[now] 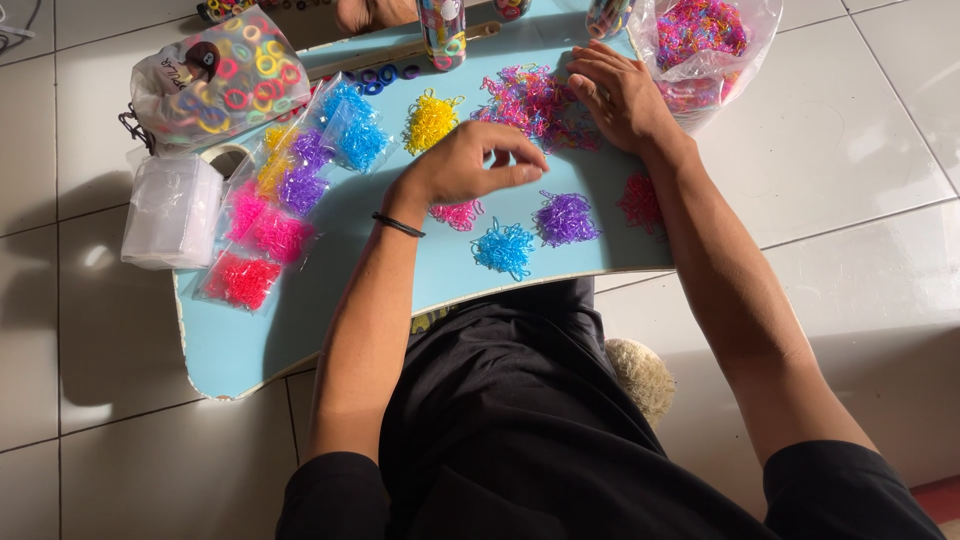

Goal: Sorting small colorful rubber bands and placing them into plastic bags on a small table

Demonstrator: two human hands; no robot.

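A light blue lap table (240,340) carries small piles of tiny rubber bands sorted by colour: yellow (430,120), blue (503,247), purple (565,218), pink (458,213) and red-pink (640,200). A mixed multicolour pile (530,105) lies at the far middle. My right hand (620,95) rests flat on the mixed pile's right edge, fingers spread. My left hand (470,165) hovers over the pink pile with fingertips pinched together; whether a band is between them I cannot tell.
Small clear bags of sorted bands (290,190) lie on the table's left. A bag of larger coloured rings (220,80), a stack of clear bags (170,210), a clear bag of mixed bands (700,45) and tall clear jars (443,30) surround the table. White floor tiles all around.
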